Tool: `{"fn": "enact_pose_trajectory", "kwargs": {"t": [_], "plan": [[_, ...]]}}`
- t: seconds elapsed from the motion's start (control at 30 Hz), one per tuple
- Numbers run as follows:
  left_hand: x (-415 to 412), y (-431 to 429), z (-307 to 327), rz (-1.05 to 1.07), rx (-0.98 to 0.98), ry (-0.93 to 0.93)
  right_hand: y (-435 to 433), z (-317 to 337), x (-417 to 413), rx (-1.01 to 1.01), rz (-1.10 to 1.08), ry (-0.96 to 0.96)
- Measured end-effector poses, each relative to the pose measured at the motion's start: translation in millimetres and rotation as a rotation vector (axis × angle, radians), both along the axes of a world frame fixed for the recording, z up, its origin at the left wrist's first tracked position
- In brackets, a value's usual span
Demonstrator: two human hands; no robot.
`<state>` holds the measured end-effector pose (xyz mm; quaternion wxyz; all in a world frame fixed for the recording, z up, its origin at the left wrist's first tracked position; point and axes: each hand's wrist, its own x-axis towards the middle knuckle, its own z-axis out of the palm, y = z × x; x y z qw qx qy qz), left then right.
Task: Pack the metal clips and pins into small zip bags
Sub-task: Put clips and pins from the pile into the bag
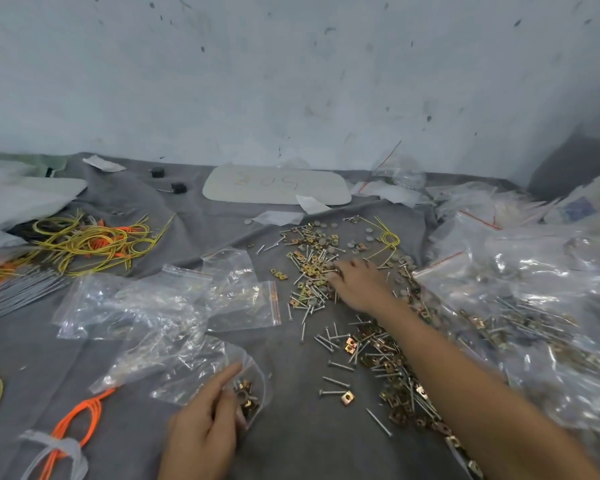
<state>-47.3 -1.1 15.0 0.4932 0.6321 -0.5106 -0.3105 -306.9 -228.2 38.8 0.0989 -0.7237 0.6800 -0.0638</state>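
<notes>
- I have the left hand (205, 429) low in view. It pinches the mouth of a small zip bag (253, 386) lying on the grey cloth (291, 448), with the forefinger laid straight along it.
- That bag has a few brass clips in its bottom corner, and I judge it only part-filled.
- The right hand (359, 284) is out over the loose pile (310, 268) of clips and pins, fingertips bent down into it. I cannot tell whether it has anything between them.
- Done, as I read it: a heap of filled bags (534, 317) on the right, with pins and clips showing through the plastic.
- Left to do: the pile under the right hand, plus a second scatter (378, 351) of the same parts running beside the forearm toward me. That looks like a good deal of work, so I'd call the job well underway but far from finished.
- A slack heap of empty bags (153, 306) lies just left of the loose pile, so there is stock for more.
</notes>
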Motion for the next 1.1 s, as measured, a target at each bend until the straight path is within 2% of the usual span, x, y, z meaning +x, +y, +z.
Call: {"fn": "enact_pose_trajectory", "kwargs": {"t": [0.23, 0.3, 0.37, 0.47, 0.57, 0.73, 0.9, 1.1], "plan": [[2, 2, 0, -0.029, -0.011, -0.001, 93, 4, 41, -0.013, 0.259, 0.072], [2, 2, -1, -0.029, -0.013, -0.004, 116, 7, 47, -0.002, 0.317, 0.017], [2, 1, -3, -0.043, -0.002, 0.003, 132, 12, 48, -0.018, 0.336, -0.121], [3, 1, -3, -0.056, 0.001, -0.026, 145, 23, 43, -0.078, 0.225, -0.359], [2, 5, 2, -0.063, -0.025, -0.031, 152, 28, 30, -0.040, 0.063, -0.550], [0, 5, 2, -0.075, -0.049, -0.040, 152, 27, 14, -0.064, -0.024, -0.526], [0, 5, 3, -0.086, -0.058, -0.053, 152, 27, 10, -0.030, -0.111, -0.623], [1, 6, 1, -0.088, -0.071, -0.037, 163, 20, 0, -0.126, -0.218, -0.712]]}}
